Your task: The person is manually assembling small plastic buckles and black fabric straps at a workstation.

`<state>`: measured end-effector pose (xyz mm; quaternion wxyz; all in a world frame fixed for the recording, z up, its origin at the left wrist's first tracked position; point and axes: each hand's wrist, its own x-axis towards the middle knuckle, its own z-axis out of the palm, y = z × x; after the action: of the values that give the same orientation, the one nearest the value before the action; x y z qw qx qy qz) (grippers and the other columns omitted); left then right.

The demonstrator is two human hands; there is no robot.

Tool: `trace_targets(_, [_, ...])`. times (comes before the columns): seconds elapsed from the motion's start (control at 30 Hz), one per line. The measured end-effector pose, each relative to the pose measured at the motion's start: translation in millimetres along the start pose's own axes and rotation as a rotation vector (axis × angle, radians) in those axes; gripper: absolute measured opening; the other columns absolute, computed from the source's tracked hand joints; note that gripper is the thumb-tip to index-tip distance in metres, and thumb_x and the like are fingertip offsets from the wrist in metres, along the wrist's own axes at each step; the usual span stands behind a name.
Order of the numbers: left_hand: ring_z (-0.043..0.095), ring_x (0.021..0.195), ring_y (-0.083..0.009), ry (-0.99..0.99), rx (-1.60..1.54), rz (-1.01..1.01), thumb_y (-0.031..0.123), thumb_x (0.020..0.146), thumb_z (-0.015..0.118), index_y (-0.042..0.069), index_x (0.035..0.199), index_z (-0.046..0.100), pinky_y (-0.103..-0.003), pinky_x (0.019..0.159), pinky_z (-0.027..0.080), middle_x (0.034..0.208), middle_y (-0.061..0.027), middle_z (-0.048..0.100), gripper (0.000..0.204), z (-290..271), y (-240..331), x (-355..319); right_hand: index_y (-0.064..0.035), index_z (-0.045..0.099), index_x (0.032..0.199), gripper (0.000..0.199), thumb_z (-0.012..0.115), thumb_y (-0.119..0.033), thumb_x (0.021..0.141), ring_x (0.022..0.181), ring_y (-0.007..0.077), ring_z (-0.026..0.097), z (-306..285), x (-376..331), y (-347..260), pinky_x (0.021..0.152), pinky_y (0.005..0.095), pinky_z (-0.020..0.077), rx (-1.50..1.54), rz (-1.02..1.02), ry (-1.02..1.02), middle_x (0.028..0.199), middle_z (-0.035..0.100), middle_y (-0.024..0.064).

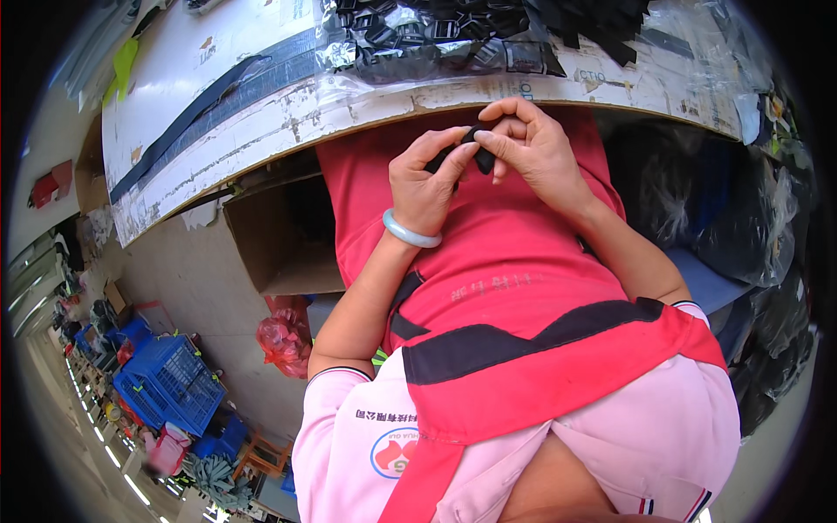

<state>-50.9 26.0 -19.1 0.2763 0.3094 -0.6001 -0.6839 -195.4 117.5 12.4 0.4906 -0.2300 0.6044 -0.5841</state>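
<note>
White and worn, a worktable [261,113] carrying a clear bag of black parts [436,39] runs across the far side. Just near its edge, over a red apron [488,261], a small black piece [478,148] is pinched between the curled left hand [425,179] and right hand [532,144], both closed on it.

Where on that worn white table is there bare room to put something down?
Bare patch: the white table left of the dark tape strip. Crowded: the clear bag of black parts at the edge above both hands.
</note>
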Motion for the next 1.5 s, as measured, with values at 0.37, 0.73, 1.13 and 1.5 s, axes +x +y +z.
trace_targets(0.37, [0.056, 0.07, -0.0087, -0.172, 0.077, 0.188, -0.007, 0.08, 0.069, 0.005, 0.096, 0.073, -0.021, 0.057, 0.044, 0.092, -0.0046, 0.058, 0.02, -15.3, 14.1, -12.7, 0.0005, 0.067, 0.099, 0.019, 0.068, -0.016, 0.091, 0.066, 0.0051, 0.056, -20.0, 2.9, -2.1, 0.06, 0.0179, 0.0465, -0.137, 0.048, -0.213, 0.087, 0.064, 0.003])
trace_targets(0.73, [0.054, 0.067, -0.0058, -0.219, 0.068, 0.236, -0.01, 0.083, 0.066, 0.001, 0.099, 0.072, -0.018, 0.052, 0.041, 0.096, -0.005, 0.056, 0.02, -18.8, 14.7, -16.8, 0.0001, 0.064, 0.097, 0.011, 0.064, -0.011, 0.093, 0.081, 0.0058, 0.06, -13.8, 0.1, -2.1, 0.071, 0.0214, 0.0505, -0.199, -0.092, -0.147, 0.089, 0.065, 0.0014])
trace_targets(1.13, [0.054, 0.065, -0.0074, -0.135, 0.026, 0.115, -0.006, 0.081, 0.069, 0.003, 0.095, 0.073, -0.021, 0.055, 0.044, 0.088, -0.0033, 0.056, 0.017, -27.1, 26.5, -31.3, -0.0011, 0.057, 0.099, 0.013, 0.066, -0.006, 0.091, 0.078, 0.0056, 0.061, 5.2, 4.7, 0.8, 0.07, 0.0198, 0.052, -0.054, -0.075, -0.122, 0.085, 0.064, 0.0018])
trace_targets(1.5, [0.056, 0.062, -0.0103, 0.22, 0.033, 0.2, -0.003, 0.088, 0.063, -0.003, 0.102, 0.067, -0.021, 0.046, 0.04, 0.091, -0.0083, 0.062, 0.014, -97.5, 110.8, -55.6, -0.0004, 0.05, 0.121, 0.034, 0.064, -0.013, 0.092, 0.09, 0.0153, 0.064, 112.2, 6.2, 24.1, 0.079, 0.0281, 0.055, 0.144, 0.031, -0.641, 0.109, 0.063, 0.0135])
